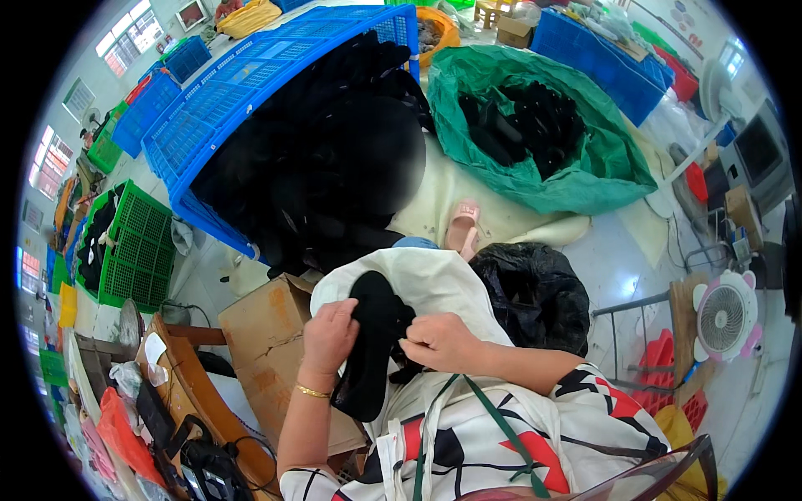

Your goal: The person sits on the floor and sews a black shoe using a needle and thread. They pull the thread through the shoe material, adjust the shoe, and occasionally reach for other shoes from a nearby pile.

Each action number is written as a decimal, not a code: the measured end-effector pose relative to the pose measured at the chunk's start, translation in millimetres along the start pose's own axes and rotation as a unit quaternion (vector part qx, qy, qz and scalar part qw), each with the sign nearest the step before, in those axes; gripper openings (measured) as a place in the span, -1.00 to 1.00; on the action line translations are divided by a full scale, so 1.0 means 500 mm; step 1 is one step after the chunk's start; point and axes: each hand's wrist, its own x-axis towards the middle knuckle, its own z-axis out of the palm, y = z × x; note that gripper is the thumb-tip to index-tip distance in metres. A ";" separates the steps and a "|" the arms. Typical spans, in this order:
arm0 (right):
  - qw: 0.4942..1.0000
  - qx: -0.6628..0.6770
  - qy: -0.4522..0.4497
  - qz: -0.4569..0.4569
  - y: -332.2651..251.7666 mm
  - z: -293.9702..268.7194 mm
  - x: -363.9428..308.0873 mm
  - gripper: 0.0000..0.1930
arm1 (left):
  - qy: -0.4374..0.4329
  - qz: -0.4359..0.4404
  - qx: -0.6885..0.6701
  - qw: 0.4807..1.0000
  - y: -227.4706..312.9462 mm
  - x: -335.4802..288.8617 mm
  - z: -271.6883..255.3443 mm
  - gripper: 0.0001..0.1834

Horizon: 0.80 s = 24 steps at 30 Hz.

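Observation:
On my lap, over a white cloth (455,288), lies a long black shoe-shaped cloth piece (365,380); its exact kind is hard to tell. My left hand (328,332) grips its left edge, fingers closed on it. From the right, my right hand (440,341) pinches a dark, ruffled part at the piece's side, its fingers curled. Just what sits between those right fingertips is hidden. Ahead of me, a tipped blue crate (225,96) holds a big heap of black pieces (326,159).
A green sack (601,179) with black pieces stands ahead to the right. A black plastic bag (555,309) sits beside my lap, a cardboard box (271,334) left of it. Farther left are a green crate (138,250) and a wooden chair (188,380). A fan (725,316) stands right.

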 end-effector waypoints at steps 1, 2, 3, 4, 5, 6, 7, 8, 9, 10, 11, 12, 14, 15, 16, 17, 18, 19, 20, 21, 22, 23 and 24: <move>1.000 -0.008 0.000 0.007 -0.001 -0.009 -0.022 -0.71 | -0.011 0.002 -0.034 0.999 0.016 -0.001 0.012 -0.60; 0.999 -0.003 -0.022 0.029 -0.004 -0.019 -0.041 -0.69 | -0.032 -0.012 -0.056 0.998 0.031 -0.020 0.034 -0.61; 0.999 -0.026 -0.022 0.006 0.006 -0.017 -0.045 -0.69 | -0.042 -0.025 -0.091 0.995 0.036 -0.047 0.057 -0.63; 0.999 -0.046 -0.029 -0.004 0.024 -0.007 -0.060 -0.69 | -0.072 -0.046 -0.105 0.991 0.046 -0.068 0.080 -0.64; 0.997 -0.065 -0.037 -0.015 0.036 -0.004 -0.068 -0.69 | -0.100 -0.069 -0.118 0.986 0.048 -0.078 0.099 -0.65; 0.994 -0.097 -0.053 -0.010 0.046 -0.002 -0.077 -0.70 | -0.084 -0.082 -0.145 0.982 0.045 -0.095 0.120 -0.64; 0.990 -0.126 -0.066 0.002 0.057 -0.004 -0.084 -0.71 | -0.076 -0.093 -0.176 0.977 0.038 -0.099 0.138 -0.64; 0.991 -0.122 -0.052 0.020 0.052 -0.017 -0.084 -0.72 | -0.103 -0.098 -0.186 0.972 0.035 -0.093 0.132 -0.63; 0.991 -0.126 -0.036 0.037 0.040 -0.041 -0.078 -0.73 | -0.125 -0.097 -0.200 0.967 0.039 -0.075 0.116 -0.62; 0.993 -0.110 -0.021 0.040 0.042 -0.062 -0.070 -0.76 | -0.179 -0.144 -0.240 0.943 0.043 -0.055 0.092 -0.63; 0.994 -0.098 -0.001 0.040 0.044 -0.073 -0.059 -0.79 | -0.225 -0.184 -0.278 0.915 0.042 -0.037 0.069 -0.63; 0.997 -0.042 0.016 0.068 0.042 -0.075 -0.056 -0.82 | -0.193 -0.185 -0.308 0.913 0.045 -0.030 0.060 -0.66; 0.990 0.064 0.049 0.118 0.037 -0.075 -0.039 -0.87 | -0.121 -0.182 -0.363 0.906 0.046 -0.019 0.042 -0.72; 0.986 0.106 0.027 0.130 0.031 -0.079 -0.034 -0.88 | -0.118 -0.208 -0.364 0.900 0.048 -0.017 0.036 -0.76; 0.979 0.146 0.005 0.142 0.023 -0.084 -0.030 -0.88 | -0.116 -0.232 -0.366 0.894 0.050 -0.015 0.030 -0.78; 0.970 0.186 -0.014 0.154 0.016 -0.088 -0.028 -0.89 | -0.115 -0.255 -0.368 0.887 0.052 -0.012 0.027 -0.79; 0.967 0.208 -0.041 0.140 0.006 -0.090 -0.025 -0.88 | -0.085 -0.276 -0.346 0.893 0.068 -0.003 0.031 -0.73; 0.962 0.232 -0.069 0.125 -0.004 -0.089 -0.020 -0.87 | -0.131 -0.288 -0.319 0.893 0.078 0.003 0.036 -0.69; 0.956 0.255 -0.097 0.111 -0.010 -0.084 -0.020 -0.87 | -0.177 -0.300 -0.291 0.891 0.087 0.008 0.041 -0.64; 0.938 0.303 -0.131 0.109 -0.010 -0.081 -0.021 -0.87 | -0.223 -0.307 -0.263 0.887 0.093 0.018 0.045 -0.59; 0.916 0.349 -0.165 0.106 -0.010 -0.078 -0.024 -0.87 | -0.256 -0.249 -0.173 0.918 0.098 0.024 0.046 -0.58; 0.891 0.394 -0.199 0.103 -0.009 -0.075 -0.024 -0.87 | -0.255 -0.253 -0.189 0.914 0.094 0.019 0.051 -0.61; 0.878 0.394 -0.225 0.150 -0.010 -0.075 -0.020 -0.90 | -0.255 -0.255 -0.203 0.910 0.089 0.011 0.056 -0.63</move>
